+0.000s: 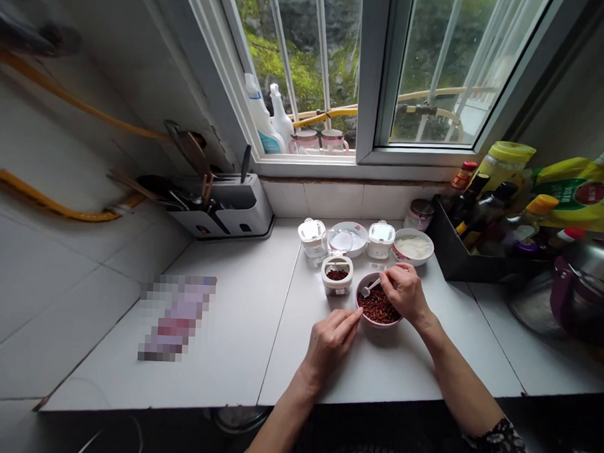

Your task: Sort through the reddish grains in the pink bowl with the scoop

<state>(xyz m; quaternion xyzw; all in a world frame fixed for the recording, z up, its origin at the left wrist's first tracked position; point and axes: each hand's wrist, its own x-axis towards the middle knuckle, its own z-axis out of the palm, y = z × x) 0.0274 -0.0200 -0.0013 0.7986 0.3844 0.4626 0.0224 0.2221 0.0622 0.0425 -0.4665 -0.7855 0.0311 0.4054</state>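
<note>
The **left hand** [329, 344] sits at the near edge of the **bowl** [365, 279], its fingers narrowly closed with the tips at the rim; whether they pinch anything, I cannot tell. The **right hand** [404, 292] holds a narrow pinch on the handle of a small white **spoon** [370, 287], whose head lies among the **red grains** [377, 306], possibly peppercorns, that fill the bowl's lower part. The bowl stands on the white **counter** [400, 371], just ahead of the hands.

Just beside the bowl on the left, an open square **jar** [336, 279] holds only a shallow layer of similar grains, so the bowl has far more in it. A small label on the jar is too tiny to read.

Farther back stand two lidded **tubs** [311, 240], a white **dish** [349, 236] and a **white-filled bowl** [414, 247]. Behind them, a black **caddy** [451, 253] holds bottles. At upper right, a yellow **bag** [578, 192] has a green label with a red circle, but its writing is illegible. At far left, a **packet** [175, 318] is blurred out. A **utensil holder** [223, 206] stands at upper left, and two **spray bottles** [259, 114] sit on the windowsill, their labels unreadable.
</note>
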